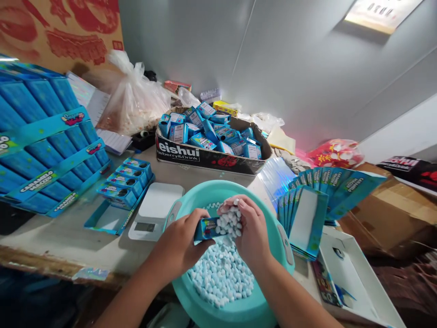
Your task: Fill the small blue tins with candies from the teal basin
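My left hand (184,241) is closed around a small blue candy box (207,228), held tilted on its side over a turquoise basin (218,186). Cupped in my right hand (252,228) is a heap of whitish candies (231,222), right against the box's end. Beneath both hands, pale blue candies (221,278) cover the basin's bottom. A white scale (160,200) stands just left of the basin. Further left, several small blue boxes (126,182) sit in a blue display tray (111,218).
Behind the basin is a black carton (205,159) full of blue boxes. Stacked blue display trays (51,155) rise at the left. Folded blue trays (307,218) and an open white box (355,273) are at the right. A plastic bag (133,100) stands at the back left.
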A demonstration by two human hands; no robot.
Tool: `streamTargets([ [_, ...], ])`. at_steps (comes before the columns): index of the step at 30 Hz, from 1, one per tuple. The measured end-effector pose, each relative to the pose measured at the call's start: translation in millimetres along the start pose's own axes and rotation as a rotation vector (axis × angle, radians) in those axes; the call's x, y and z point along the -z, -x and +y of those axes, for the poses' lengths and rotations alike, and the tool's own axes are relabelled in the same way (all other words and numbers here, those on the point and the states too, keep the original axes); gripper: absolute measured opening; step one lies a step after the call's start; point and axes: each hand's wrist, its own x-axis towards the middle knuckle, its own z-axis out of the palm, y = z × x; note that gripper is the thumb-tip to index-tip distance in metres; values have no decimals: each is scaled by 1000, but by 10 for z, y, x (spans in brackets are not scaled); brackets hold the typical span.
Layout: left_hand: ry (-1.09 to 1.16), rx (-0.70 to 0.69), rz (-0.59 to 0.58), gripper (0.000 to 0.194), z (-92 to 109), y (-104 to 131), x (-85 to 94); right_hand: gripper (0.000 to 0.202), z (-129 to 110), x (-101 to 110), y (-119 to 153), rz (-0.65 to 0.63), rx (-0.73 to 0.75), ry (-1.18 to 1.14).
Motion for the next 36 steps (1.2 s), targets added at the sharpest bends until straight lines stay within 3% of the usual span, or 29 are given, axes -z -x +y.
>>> streamTargets([
  [4, -34, -2, 3, 40, 2, -11, -8, 16, 2, -2, 11, -27, 17, 21],
  [9, -151, -168, 17, 43, -60, 5, -57, 22, 16, -5, -6, -20, 37, -37],
  [16, -172, -236, 43, 44, -53, 48, -91, 26, -9, 3, -10, -11, 63, -47],
  [23, 51, -78, 73, 48, -27, 63, -38, 27, -43, 39, -23, -38, 144, -87],
  [28, 2, -48, 43, 41, -38, 24, -52, 26, -19, 93, -9, -94, 184, -37],
  [33, -18, -45, 81, 44, -61, 5, -71, 30, -47, 178, 7, -108, 283, 141],
  [36, -55, -72, 86, 42, -56, 3, -87, 25, -109, 217, 23, -231, 377, 367],
])
